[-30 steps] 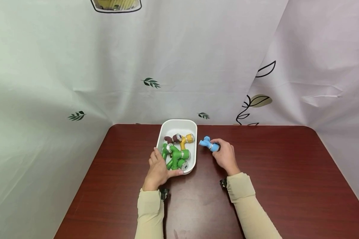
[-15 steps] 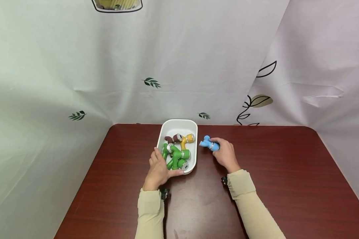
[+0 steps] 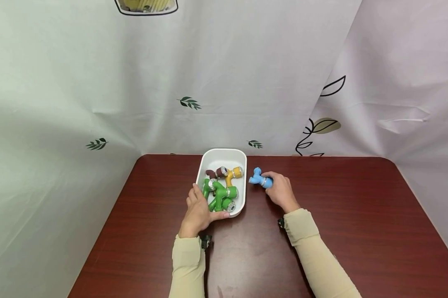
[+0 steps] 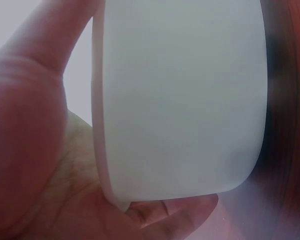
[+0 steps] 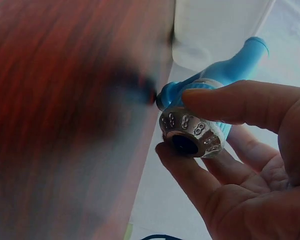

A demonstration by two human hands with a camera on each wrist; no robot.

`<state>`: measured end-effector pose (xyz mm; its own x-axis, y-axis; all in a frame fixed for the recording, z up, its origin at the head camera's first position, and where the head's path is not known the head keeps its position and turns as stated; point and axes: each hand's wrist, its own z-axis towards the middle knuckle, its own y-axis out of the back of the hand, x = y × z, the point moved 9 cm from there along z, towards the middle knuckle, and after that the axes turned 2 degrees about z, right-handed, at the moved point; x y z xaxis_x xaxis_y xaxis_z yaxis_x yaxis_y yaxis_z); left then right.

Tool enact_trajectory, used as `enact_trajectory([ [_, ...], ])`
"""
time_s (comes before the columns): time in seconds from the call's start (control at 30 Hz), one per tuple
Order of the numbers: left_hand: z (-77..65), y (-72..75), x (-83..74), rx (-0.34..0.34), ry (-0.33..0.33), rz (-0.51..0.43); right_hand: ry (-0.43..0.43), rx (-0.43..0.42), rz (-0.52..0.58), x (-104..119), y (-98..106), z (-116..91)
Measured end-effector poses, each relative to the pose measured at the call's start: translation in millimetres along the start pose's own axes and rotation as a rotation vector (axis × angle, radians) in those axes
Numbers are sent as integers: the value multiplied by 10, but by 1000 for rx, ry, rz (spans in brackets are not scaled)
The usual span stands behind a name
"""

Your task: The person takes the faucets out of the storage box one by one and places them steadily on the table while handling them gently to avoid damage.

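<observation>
My left hand (image 3: 196, 213) holds the near left corner of a white plastic tub (image 3: 224, 154), fingers along its left side and thumb along the front rim. The left wrist view shows the tub's wall (image 4: 185, 100) between thumb and fingers. Inside lie several green plastic taps (image 3: 221, 192), a brown tap (image 3: 215, 172) and a yellow tap (image 3: 231, 174). Just right of the tub, my right hand (image 3: 281, 191) pinches a blue plastic tap (image 3: 259, 179) by its ribbed end. In the right wrist view its embossed chrome end (image 5: 190, 130) with a dark hole faces the camera, thumb above and fingers below.
Everything stands on a dark red wooden table (image 3: 339, 207), the tub near its back edge. Pale cloth (image 3: 224, 82) with leaf prints hangs behind and at both sides.
The blue tap has turned a little in my right hand, its upper branch now pointing more upward. My right forearm has shifted slightly right. My left hand and the tub stay put.
</observation>
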<state>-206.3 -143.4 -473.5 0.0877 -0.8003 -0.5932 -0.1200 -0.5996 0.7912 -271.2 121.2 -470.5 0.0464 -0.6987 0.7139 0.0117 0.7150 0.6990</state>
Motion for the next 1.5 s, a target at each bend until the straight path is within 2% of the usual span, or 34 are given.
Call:
enact_trajectory([
  [0.63,1,-2,-1,7,2,1,20,25,-21,-17,-47,23],
  [1.2,2,7,5,2,-1,-4,29,87,-86,-26,-99,71],
  [1.5,6,1,12,1,2,1,33,100,-85,-30,-120,74],
])
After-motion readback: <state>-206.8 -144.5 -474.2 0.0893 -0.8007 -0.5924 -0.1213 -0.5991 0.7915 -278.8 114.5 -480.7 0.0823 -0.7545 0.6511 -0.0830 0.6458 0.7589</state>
